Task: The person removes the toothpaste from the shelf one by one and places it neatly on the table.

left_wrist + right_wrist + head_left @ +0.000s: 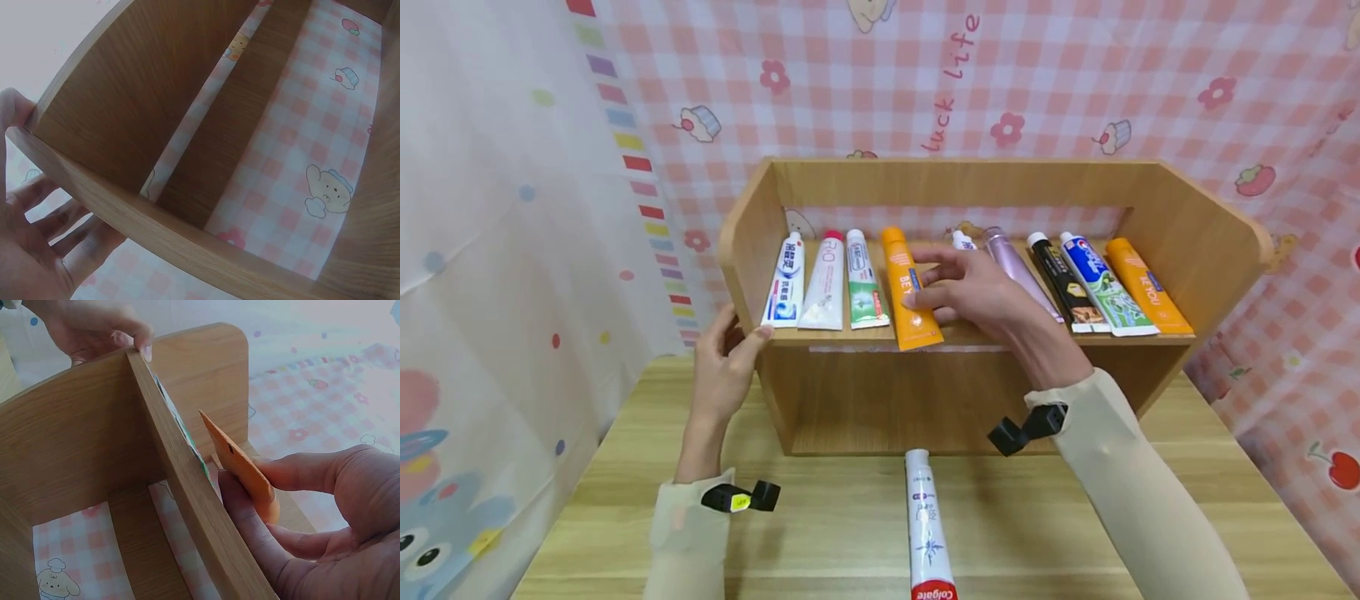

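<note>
Our right hand lay over the wooden shelf, its fingers curled lightly on the orange tube, which lay flat on the shelf board between a green-white tube and a purple tube; our left hand gripped the shelf's left front corner, thumb on the edge; a Colgate tube lay on the counter below, apart from both hands.

Cream sleeves, black wrist cameras
</note>
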`<state>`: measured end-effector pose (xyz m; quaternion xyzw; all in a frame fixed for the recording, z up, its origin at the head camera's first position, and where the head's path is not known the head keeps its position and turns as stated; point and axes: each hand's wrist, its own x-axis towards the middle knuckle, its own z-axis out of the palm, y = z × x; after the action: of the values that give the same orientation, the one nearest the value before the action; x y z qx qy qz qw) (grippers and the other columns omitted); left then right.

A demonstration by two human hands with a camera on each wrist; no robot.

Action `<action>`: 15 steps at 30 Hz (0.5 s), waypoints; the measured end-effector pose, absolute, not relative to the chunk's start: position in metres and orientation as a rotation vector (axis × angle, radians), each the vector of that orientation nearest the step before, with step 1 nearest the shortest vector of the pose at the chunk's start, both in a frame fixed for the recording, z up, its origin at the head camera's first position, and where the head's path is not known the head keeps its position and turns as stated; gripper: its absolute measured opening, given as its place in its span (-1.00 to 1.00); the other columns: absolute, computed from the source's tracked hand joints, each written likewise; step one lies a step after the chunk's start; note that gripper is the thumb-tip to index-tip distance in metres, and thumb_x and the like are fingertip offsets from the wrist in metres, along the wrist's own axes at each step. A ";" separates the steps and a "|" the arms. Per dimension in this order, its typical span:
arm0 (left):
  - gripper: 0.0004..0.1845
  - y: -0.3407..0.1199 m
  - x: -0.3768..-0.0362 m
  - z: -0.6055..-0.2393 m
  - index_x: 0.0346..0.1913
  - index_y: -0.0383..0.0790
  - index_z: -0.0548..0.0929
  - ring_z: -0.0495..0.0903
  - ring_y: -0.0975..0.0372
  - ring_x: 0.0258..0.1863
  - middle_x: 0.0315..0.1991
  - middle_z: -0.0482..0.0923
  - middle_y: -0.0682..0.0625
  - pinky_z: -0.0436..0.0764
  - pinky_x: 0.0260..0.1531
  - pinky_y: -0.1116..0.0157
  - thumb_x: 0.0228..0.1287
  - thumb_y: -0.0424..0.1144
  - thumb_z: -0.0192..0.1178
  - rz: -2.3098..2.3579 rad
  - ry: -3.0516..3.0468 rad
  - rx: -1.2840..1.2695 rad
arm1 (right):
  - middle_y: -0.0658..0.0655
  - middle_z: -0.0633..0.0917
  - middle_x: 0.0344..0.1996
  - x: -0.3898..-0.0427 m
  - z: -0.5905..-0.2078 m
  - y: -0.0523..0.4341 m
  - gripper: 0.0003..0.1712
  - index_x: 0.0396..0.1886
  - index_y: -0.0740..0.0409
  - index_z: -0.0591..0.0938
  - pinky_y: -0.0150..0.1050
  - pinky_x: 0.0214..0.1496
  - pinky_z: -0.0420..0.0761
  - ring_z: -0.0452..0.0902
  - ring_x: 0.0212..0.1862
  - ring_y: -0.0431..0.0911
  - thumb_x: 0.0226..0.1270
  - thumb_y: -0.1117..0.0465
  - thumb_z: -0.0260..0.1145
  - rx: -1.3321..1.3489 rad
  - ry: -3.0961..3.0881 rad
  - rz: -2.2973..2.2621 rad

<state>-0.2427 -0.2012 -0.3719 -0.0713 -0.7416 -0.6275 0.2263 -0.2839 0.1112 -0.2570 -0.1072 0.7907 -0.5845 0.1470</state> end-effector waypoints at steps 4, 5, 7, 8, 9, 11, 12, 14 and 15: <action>-0.53 -0.199 -0.243 -0.374 0.34 -0.13 0.57 0.60 0.15 0.01 0.23 0.59 -0.15 0.60 -0.06 0.45 0.38 -0.30 0.18 -1.735 -2.043 -0.208 | 0.16 0.56 0.07 -0.279 -0.261 0.118 -0.25 0.46 0.03 0.44 -0.36 -0.22 0.64 0.56 -0.10 -0.09 0.27 0.30 0.44 -0.322 2.311 -1.664; -0.53 -0.198 -0.243 -0.375 0.34 -0.13 0.58 0.60 0.16 0.00 0.22 0.59 -0.15 0.61 -0.06 0.45 0.38 -0.30 0.18 -1.738 -2.039 -0.211 | 0.17 0.57 0.07 -0.278 -0.261 0.119 -0.25 0.46 0.04 0.44 -0.36 -0.23 0.63 0.57 -0.11 -0.09 0.27 0.30 0.44 -0.330 2.323 -1.659; -0.53 -0.198 -0.244 -0.375 0.34 -0.13 0.58 0.60 0.17 -0.01 0.21 0.60 -0.16 0.61 -0.07 0.45 0.37 -0.30 0.18 -1.733 -2.036 -0.214 | 0.18 0.57 0.09 -0.276 -0.261 0.121 -0.25 0.46 0.01 0.45 -0.37 -0.23 0.64 0.58 -0.12 -0.09 0.27 0.28 0.45 -0.329 2.345 -1.645; -0.53 -0.199 -0.245 -0.374 0.34 -0.14 0.58 0.61 0.17 -0.01 0.20 0.60 -0.17 0.61 -0.07 0.45 0.37 -0.30 0.18 -1.731 -2.033 -0.215 | 0.18 0.57 0.11 -0.274 -0.261 0.121 -0.25 0.46 0.00 0.45 -0.38 -0.23 0.64 0.58 -0.12 -0.09 0.27 0.27 0.45 -0.335 2.355 -1.638; -0.52 -0.199 -0.245 -0.374 0.34 -0.14 0.58 0.60 0.17 -0.01 0.20 0.60 -0.17 0.61 -0.07 0.45 0.37 -0.31 0.18 -1.728 -2.029 -0.217 | 0.19 0.56 0.11 -0.273 -0.261 0.121 -0.25 0.46 0.00 0.45 -0.37 -0.23 0.65 0.59 -0.13 -0.09 0.28 0.26 0.45 -0.340 2.356 -1.637; -0.52 -0.200 -0.244 -0.373 0.34 -0.15 0.58 0.60 0.17 0.00 0.21 0.60 -0.17 0.61 -0.07 0.45 0.36 -0.30 0.18 -1.719 -2.028 -0.216 | 0.20 0.56 0.13 -0.271 -0.261 0.121 -0.25 0.47 -0.01 0.44 -0.34 -0.20 0.69 0.61 -0.14 -0.09 0.28 0.26 0.45 -0.343 2.346 -1.645; -0.52 -0.201 -0.244 -0.372 0.34 -0.14 0.58 0.60 0.17 0.00 0.21 0.60 -0.17 0.60 -0.07 0.45 0.36 -0.30 0.18 -1.713 -2.029 -0.214 | 0.20 0.55 0.13 -0.269 -0.261 0.121 -0.24 0.48 -0.02 0.43 -0.33 -0.18 0.70 0.62 -0.14 -0.08 0.29 0.27 0.45 -0.346 2.342 -1.648; -0.52 -0.201 -0.244 -0.372 0.34 -0.14 0.58 0.60 0.17 0.01 0.22 0.60 -0.16 0.60 -0.07 0.44 0.36 -0.30 0.18 -1.710 -2.033 -0.214 | 0.21 0.55 0.12 -0.267 -0.262 0.122 -0.24 0.48 -0.02 0.43 -0.29 -0.16 0.73 0.64 -0.14 -0.07 0.29 0.28 0.44 -0.348 2.344 -1.649; -0.52 -0.201 -0.244 -0.372 0.34 -0.13 0.58 0.60 0.17 0.02 0.23 0.59 -0.16 0.60 -0.06 0.44 0.37 -0.29 0.18 -1.706 -2.038 -0.216 | 0.21 0.55 0.12 -0.265 -0.262 0.122 -0.23 0.49 -0.02 0.42 -0.28 -0.15 0.73 0.64 -0.13 -0.06 0.29 0.28 0.44 -0.347 2.351 -1.646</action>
<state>-0.2436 -0.2009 -0.3718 -0.0786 -0.7429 -0.6218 0.2351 -0.2652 0.1225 -0.2621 -0.1190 0.8069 -0.5650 0.1249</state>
